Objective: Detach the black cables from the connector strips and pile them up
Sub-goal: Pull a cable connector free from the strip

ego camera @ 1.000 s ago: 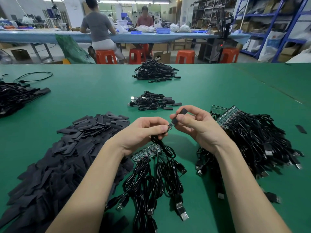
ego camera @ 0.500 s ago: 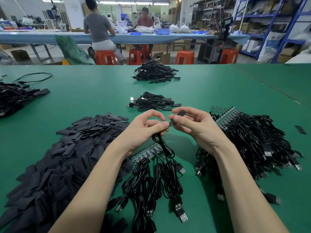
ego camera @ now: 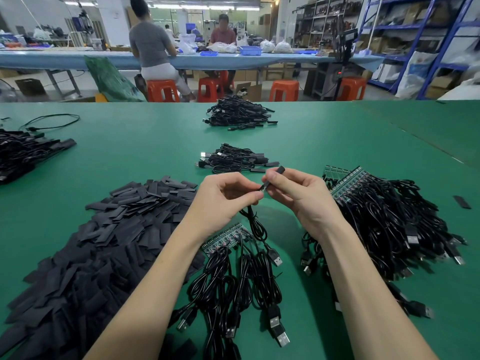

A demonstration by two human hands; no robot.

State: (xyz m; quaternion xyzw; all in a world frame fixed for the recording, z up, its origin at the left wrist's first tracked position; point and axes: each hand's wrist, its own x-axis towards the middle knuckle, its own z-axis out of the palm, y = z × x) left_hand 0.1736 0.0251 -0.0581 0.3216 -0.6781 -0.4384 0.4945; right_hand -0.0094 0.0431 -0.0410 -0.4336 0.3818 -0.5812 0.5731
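Note:
My left hand (ego camera: 223, 201) pinches the end of a black cable (ego camera: 257, 227) that hangs down to a USB plug on the table. My right hand (ego camera: 298, 196) pinches a short black sleeve (ego camera: 272, 178) at that same cable tip. Under my left wrist lies a green connector strip (ego camera: 224, 239) with several black cables (ego camera: 233, 289) still fixed to it. A small pile of loose cables (ego camera: 236, 161) sits just beyond my hands. At the right lies a big heap of strips with cables (ego camera: 384, 222).
A large heap of flat black sleeves (ego camera: 104, 245) covers the green table (ego camera: 130, 152) at the left. Another cable pile (ego camera: 237, 114) sits far back, and more cables (ego camera: 23, 152) lie at the left edge. Two people sit at a bench behind.
Both hands have risen slightly and drawn closer together. The right hand has slid the black sleeve nearer the cable tip held by the left hand.

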